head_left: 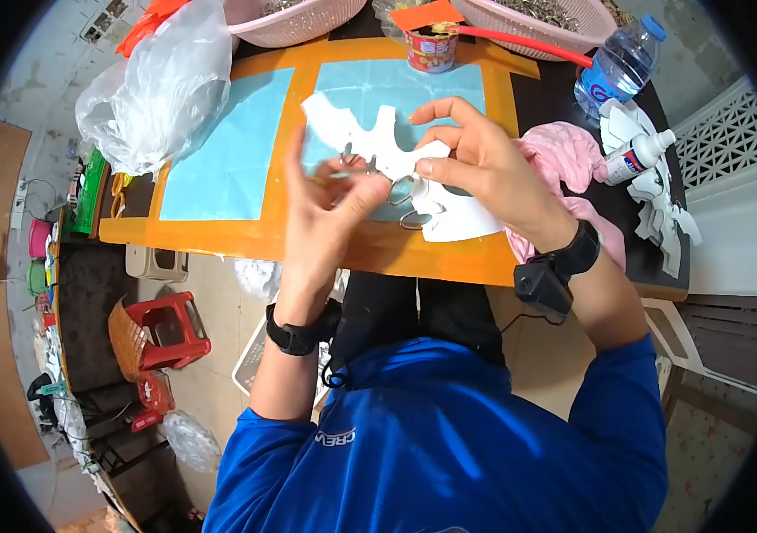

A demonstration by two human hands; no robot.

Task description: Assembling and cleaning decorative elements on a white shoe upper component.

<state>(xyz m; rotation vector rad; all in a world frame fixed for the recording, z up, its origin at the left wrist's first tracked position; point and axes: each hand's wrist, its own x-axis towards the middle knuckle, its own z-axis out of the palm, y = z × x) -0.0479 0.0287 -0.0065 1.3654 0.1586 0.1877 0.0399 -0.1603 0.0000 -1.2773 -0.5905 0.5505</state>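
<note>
Above the front of the table, my right hand point(476, 164) pinches a flat white cut-out piece point(383, 133) with curved notches between thumb and fingers. My left hand point(334, 191), partly smeared by motion, closes thumb and fingers on a small metal piece point(358, 166) against the white cut-out; its exact kind is too blurred to tell. Below the fingers, metal rings point(411, 219) show beside another white piece point(463, 220) at the table's front edge.
A white plastic bag point(170, 89) lies at the left. Pink baskets point(294, 22) of metal parts and a paper tub point(432, 51) stand at the back. To the right are a water bottle point(620, 67), glue bottle point(640, 157), pink cloth point(565, 153) and stacked white cut-outs point(658, 209).
</note>
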